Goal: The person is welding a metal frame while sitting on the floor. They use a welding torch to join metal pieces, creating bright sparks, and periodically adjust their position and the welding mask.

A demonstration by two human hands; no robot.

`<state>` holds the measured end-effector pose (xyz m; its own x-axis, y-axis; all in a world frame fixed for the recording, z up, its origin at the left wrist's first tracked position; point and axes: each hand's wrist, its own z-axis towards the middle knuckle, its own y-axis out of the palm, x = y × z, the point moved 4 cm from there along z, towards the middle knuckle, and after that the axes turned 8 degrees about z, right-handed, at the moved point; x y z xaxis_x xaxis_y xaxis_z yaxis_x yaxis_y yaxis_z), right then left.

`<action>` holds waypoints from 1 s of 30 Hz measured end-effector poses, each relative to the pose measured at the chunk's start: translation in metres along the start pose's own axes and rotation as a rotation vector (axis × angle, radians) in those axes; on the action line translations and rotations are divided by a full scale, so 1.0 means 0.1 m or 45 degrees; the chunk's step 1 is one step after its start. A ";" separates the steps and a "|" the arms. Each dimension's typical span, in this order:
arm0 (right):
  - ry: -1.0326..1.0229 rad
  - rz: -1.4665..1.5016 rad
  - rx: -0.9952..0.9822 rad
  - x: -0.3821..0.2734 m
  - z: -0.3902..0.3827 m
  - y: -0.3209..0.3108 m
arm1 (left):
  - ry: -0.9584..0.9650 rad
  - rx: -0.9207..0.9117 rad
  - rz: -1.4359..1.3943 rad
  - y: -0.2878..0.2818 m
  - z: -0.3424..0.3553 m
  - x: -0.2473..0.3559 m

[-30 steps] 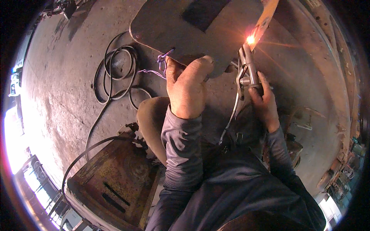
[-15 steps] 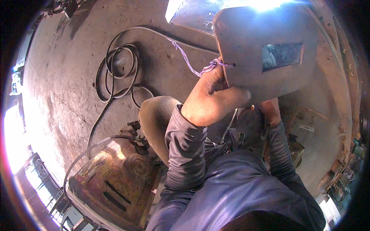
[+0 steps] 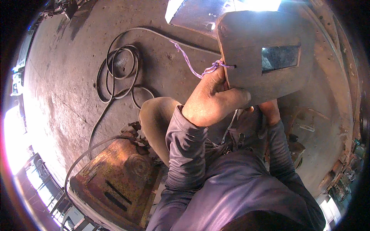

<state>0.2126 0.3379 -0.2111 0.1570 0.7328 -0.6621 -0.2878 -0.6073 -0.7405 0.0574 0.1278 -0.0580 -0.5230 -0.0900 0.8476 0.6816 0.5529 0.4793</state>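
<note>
My left hand (image 3: 216,100) grips the lower left edge of a brown welding shield (image 3: 246,42), its thumb pressed on the near face. A dark glass window (image 3: 280,58) is set in the shield. From a hole near the left edge hangs a purple cord (image 3: 187,63). Beyond the shield stands a metal box-like workpiece (image 3: 196,17), with white glare along the shield's top edge. My right hand (image 3: 271,111) is partly under the shield; its fingers and whatever they hold are hidden.
A black cable (image 3: 135,63) lies coiled on the concrete floor (image 3: 69,96) and runs behind the shield. At lower left sits a rusty, yellowish machine (image 3: 115,181) with slots. Long rusty metal pieces (image 3: 343,65) line the right side. A small metal piece (image 3: 305,127) lies near my right arm.
The bright blue-white glare above the shield has weakened, so the shield's brown face and the workpiece show more plainly. The shield has shifted down very slightly. Both hands stay nearly in place.
</note>
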 end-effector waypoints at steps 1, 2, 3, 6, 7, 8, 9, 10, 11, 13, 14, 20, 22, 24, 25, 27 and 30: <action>0.020 0.047 0.005 -0.07 0.04 -0.01 | 0.022 -0.002 0.016 -0.01 0.00 -0.01; 0.040 0.095 0.011 -0.13 0.07 -0.02 | 0.043 -0.004 0.032 -0.03 0.01 -0.03; 0.074 0.148 0.023 -0.20 0.10 -0.03 | 0.066 -0.009 0.048 -0.04 0.02 -0.04; 0.116 0.226 0.013 -0.27 0.14 -0.06 | 0.037 0.037 0.083 -0.03 0.02 -0.04; 0.090 0.218 0.016 -0.26 0.14 -0.06 | 0.033 0.034 0.063 -0.03 0.02 -0.03; 0.064 0.210 0.019 -0.25 0.14 -0.06 | 0.028 0.031 0.044 -0.03 0.02 -0.03; 0.007 0.182 0.037 -0.22 0.14 -0.06 | 0.024 0.028 0.024 -0.03 0.01 -0.03; -0.022 0.153 0.038 -0.20 0.13 -0.06 | 0.031 0.027 0.025 -0.03 0.02 -0.03; -0.052 0.125 0.040 -0.18 0.12 -0.06 | 0.039 0.026 0.027 -0.03 0.02 -0.03; -0.043 0.083 0.012 -0.20 0.13 -0.06 | 0.058 0.021 0.029 -0.04 0.03 -0.04; -0.029 0.070 -0.001 -0.20 0.13 -0.06 | 0.068 0.016 0.030 -0.04 0.04 -0.05; 0.168 0.069 -0.036 -0.29 0.16 -0.06 | 0.044 0.014 0.087 -0.06 0.03 -0.07; 0.129 0.037 -0.016 -0.21 0.12 -0.04 | 0.060 0.015 0.094 -0.07 0.04 -0.08; 0.017 -0.020 0.012 -0.15 0.11 -0.01 | 0.070 0.019 0.087 -0.06 0.04 -0.08; -0.022 -0.037 0.012 -0.13 0.10 0.00 | 0.061 0.017 0.084 -0.05 0.04 -0.07; -0.062 -0.054 -0.003 -0.12 0.11 -0.01 | 0.041 0.015 0.078 -0.04 0.03 -0.05; -0.041 -0.037 0.010 -0.12 0.11 -0.01 | 0.025 0.008 0.063 -0.03 0.03 -0.03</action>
<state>0.2007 0.3332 -0.2007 0.1350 0.7596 -0.6362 -0.2910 -0.5834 -0.7583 0.0554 0.1285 -0.0627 -0.4783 -0.0787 0.8747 0.7031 0.5624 0.4351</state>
